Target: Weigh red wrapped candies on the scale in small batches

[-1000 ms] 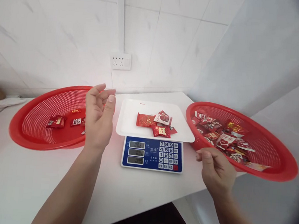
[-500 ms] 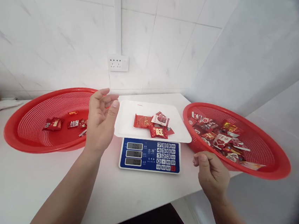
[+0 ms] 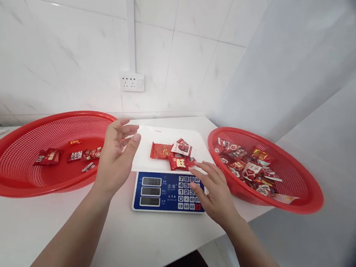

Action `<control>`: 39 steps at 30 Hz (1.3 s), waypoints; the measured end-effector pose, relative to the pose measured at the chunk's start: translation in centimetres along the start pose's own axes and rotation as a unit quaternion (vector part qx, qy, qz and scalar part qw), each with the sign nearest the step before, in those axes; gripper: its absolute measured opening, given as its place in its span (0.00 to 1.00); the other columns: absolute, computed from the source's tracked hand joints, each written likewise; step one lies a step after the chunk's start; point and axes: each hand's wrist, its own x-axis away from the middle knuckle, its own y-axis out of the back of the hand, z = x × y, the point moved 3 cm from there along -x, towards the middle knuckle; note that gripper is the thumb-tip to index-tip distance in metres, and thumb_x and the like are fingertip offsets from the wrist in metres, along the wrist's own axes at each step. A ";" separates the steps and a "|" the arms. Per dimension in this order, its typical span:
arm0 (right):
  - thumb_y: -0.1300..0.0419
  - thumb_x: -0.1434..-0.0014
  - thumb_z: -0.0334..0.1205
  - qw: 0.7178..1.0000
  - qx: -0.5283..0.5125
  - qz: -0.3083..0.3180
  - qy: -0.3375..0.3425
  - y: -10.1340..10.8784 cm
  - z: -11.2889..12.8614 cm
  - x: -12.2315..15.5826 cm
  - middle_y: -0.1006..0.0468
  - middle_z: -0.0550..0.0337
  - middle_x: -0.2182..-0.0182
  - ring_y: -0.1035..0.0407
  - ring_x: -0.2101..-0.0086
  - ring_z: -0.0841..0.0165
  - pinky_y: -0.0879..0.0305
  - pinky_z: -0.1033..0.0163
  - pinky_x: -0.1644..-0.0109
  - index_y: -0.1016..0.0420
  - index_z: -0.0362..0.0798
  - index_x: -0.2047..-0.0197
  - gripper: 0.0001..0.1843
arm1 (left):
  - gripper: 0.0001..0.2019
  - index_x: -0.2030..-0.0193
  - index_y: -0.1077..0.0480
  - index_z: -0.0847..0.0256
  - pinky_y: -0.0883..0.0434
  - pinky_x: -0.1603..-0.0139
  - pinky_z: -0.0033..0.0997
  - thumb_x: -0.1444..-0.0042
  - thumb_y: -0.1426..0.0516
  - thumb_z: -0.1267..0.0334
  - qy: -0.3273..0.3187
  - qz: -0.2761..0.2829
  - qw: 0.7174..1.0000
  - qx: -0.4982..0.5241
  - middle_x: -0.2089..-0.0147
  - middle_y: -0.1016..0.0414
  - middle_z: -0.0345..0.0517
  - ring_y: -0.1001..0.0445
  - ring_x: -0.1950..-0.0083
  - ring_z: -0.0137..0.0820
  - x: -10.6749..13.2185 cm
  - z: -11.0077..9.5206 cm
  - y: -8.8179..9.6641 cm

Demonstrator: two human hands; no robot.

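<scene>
Several red and white candy packets lie in a small heap on the white pan of a digital scale. My right hand hovers above the scale's keypad, fingers spread, its fingertips close to the red packet at the front of the heap. Whether they touch it I cannot tell. My left hand is raised between the left basket and the pan, its fingers loosely curved and apart, holding nothing. Digits show on the scale's grey displays.
A red mesh basket on the left holds several packets. Another red basket on the right holds a larger pile of packets. Behind the white table rises a tiled wall with a socket.
My right hand has moved left from beside the right basket to the packets on the pan, and its fingers have opened. The left hand stays nearly in place. The view has shifted slightly.
</scene>
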 end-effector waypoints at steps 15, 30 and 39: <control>0.51 0.37 0.43 0.997 -0.061 -0.042 -0.036 -0.4 -0.7 -1.9 0.24 0.52 0.56 0.30 0.54 0.62 0.33 0.53 0.50 0.27 0.51 0.53 0.15 | 0.20 0.46 0.41 0.51 0.38 0.42 0.43 0.45 0.45 0.56 0.015 0.002 1.000 -0.006 0.48 0.31 0.48 0.35 0.42 0.35 0.0 0.2 0.3; 0.51 0.44 0.61 0.905 -0.237 -0.036 -0.351 -2.3 -8.8 9.0 0.31 0.62 0.81 0.35 0.80 0.66 0.33 0.62 0.75 0.32 0.51 0.68 0.22 | 0.18 0.46 0.35 0.58 0.42 0.40 0.54 0.42 0.51 0.57 -0.100 0.110 0.821 -0.552 0.43 0.32 0.54 0.38 0.39 0.47 3.9 3.4 4.3; 0.52 0.47 0.66 0.885 -0.275 0.009 -0.376 -3.0 -9.0 9.1 0.31 0.61 0.80 0.35 0.77 0.67 0.34 0.62 0.72 0.31 0.47 0.62 0.29 | 0.20 0.47 0.33 0.65 0.50 0.36 0.56 0.39 0.56 0.58 -0.102 0.026 0.700 -0.706 0.41 0.33 0.59 0.42 0.36 0.49 7.1 6.4 12.9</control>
